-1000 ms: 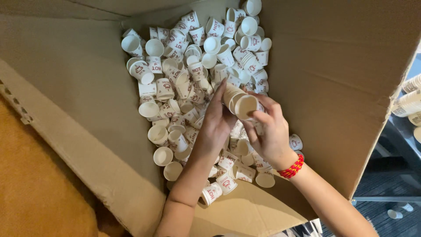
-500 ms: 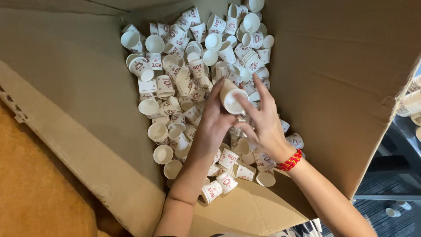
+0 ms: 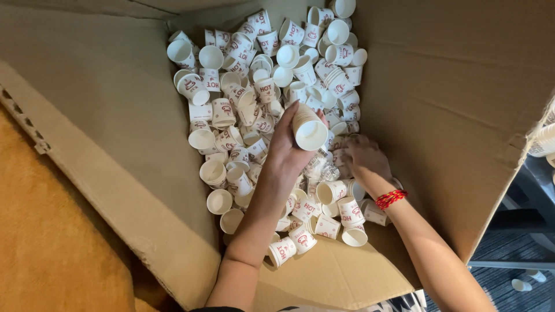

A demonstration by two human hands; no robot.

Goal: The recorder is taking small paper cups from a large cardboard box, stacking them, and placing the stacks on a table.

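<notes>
Nearest the camera, at the open front edge of the cardboard box [image 3: 462, 115], both forearms enter and reach inward over its floor. A few loose paper cups [image 3: 254, 98], white with red print, lie on the bare floor just inside this edge, between the two forearms. A red beaded bracelet [image 3: 391, 198] circles the right wrist, close to the box's right wall.

Farther into the box, the right hand [image 3: 365, 157] is lowered palm-down into the cup pile, its fingers spread among the cups. The hand is blurred, so it cannot be told whether it grips a cup or merely rests on them.

Beside it, toward the middle of the box, the left hand [image 3: 287, 149] is raised above the pile and clasps a nested stack of cups [image 3: 307, 127]. Fingers and thumb wrap the stack's sides; its open mouth faces the camera.

Beyond both hands, the pile thickens and fills the far end of the box up to its back wall. Cups there lie upright, tipped and inverted.
</notes>
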